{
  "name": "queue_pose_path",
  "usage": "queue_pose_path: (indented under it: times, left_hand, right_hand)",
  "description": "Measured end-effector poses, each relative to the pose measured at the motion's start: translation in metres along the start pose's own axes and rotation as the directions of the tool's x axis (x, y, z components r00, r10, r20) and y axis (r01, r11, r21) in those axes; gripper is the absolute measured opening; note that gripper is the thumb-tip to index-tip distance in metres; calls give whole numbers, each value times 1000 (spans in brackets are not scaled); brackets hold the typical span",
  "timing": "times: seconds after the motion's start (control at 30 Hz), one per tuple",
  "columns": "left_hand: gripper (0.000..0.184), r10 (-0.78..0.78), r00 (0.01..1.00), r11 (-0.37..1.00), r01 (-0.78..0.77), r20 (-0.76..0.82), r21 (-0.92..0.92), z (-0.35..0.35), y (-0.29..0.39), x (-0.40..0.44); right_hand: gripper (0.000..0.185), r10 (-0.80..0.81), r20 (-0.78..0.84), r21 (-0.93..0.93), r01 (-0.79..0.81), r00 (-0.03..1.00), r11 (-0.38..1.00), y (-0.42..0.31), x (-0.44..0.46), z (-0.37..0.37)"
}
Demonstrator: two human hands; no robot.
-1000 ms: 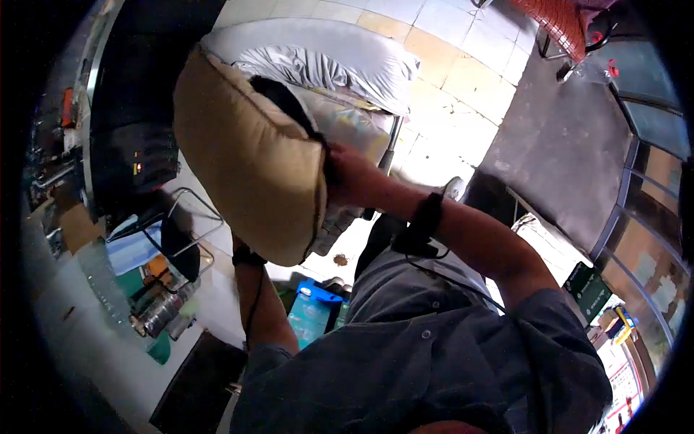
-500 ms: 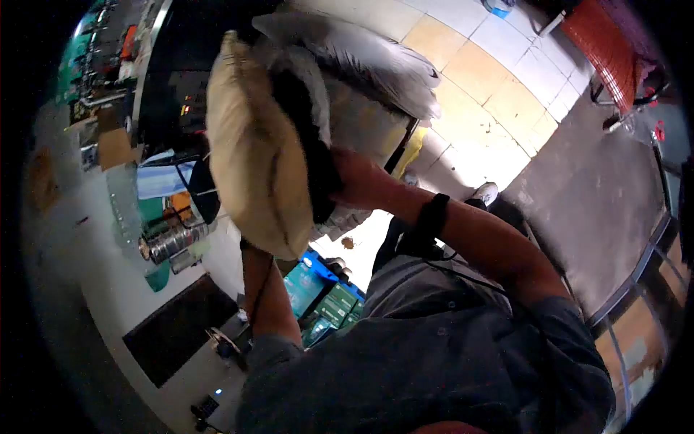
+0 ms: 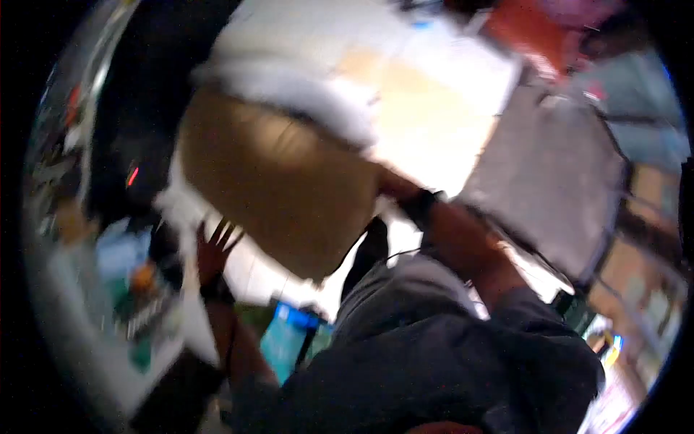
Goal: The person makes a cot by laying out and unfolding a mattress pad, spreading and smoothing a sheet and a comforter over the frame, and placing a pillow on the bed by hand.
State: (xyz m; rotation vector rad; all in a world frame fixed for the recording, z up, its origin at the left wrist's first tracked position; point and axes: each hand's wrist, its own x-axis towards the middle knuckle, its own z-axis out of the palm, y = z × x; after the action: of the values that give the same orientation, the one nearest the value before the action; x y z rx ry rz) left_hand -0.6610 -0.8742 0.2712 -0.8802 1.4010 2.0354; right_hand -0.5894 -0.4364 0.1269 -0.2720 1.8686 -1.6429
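A tan cushion (image 3: 282,181) with rounded corners lies broad face up in front of me, blurred by motion. My left hand (image 3: 212,253) is just off its near left edge, fingers spread apart, with nothing in it. At the cushion's right corner is my right hand (image 3: 394,186), a dark band on its wrist; its fingers are smeared and partly hidden, so I cannot see whether they grip the edge. A whitish, crumpled plastic-like sheet (image 3: 296,90) runs along the cushion's far side.
Blue-and-green boxes (image 3: 285,336) stand on the floor below the cushion. A dark grey mat or panel (image 3: 553,181) is at the right, with a red seat (image 3: 531,36) beyond it. At the left is a cluttered light surface (image 3: 119,282).
The cushion has tipped from standing on edge to lying broad face up. My left hand has come out from behind it and spread its fingers. The view has shifted and blurred.
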Motion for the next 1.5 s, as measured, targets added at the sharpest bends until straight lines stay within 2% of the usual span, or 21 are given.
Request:
queue_pose_path:
  times: [0.1,0.13,0.2,0.3,0.57,0.73,0.9,1.03,1.1,1.17,1.27,1.33,1.37,1.5]
  left_hand:
    - [48,-3,996,999,-1,-85,-55,27,2,1]
    - [57,-33,999,999,33,15,39,25,1,8]
    - [56,3,997,983,-18,80,180,73,-5,-27]
    - [56,-18,995,967,-6,93,254,91,-29,-42]
    - [56,-12,1000,965,5,23,264,66,-43,-56]
    - [56,8,1000,960,-8,1,278,77,-46,-69]
    - [55,45,998,948,-55,41,314,134,-51,-83]
    - [55,64,990,930,-106,127,351,222,-64,-80]
    - [55,69,979,920,-137,193,368,284,-71,-73]
    - [55,62,960,905,-170,274,390,358,-79,-64]
    - [55,49,921,887,-218,387,408,477,-91,-51]
    - [55,39,886,871,-257,462,419,554,-96,-44]
    - [55,32,867,862,-276,497,426,593,-97,-41]
    - [55,-3,793,829,-338,609,445,735,-102,-27]
  right_hand:
    - [52,46,-33,-76,-48,998,996,-9,29,13]
    - [52,53,-28,-82,-55,998,995,-15,38,18]
    - [52,55,-22,-91,-57,998,994,-29,56,27]
    - [53,43,-24,-91,-44,999,995,-44,68,34]
    - [54,-43,50,-77,47,998,996,-76,90,65]
    - [54,-188,71,-57,192,980,980,-131,75,74]
    - [55,-457,42,-19,458,888,889,-232,34,43]
    - [55,-634,-44,40,635,772,771,-301,-38,-30]
    - [58,-671,-30,167,666,741,727,-324,-91,-82]
    - [58,-784,-132,104,795,606,598,-321,-115,-121]
    - [55,-766,-342,-129,780,544,612,-303,-197,-190]
    - [61,-483,-240,-12,495,842,869,-298,-258,-245]
    - [65,-305,-177,43,317,936,948,-293,-285,-265]
    - [79,-399,-318,325,494,860,806,-215,-342,-329]
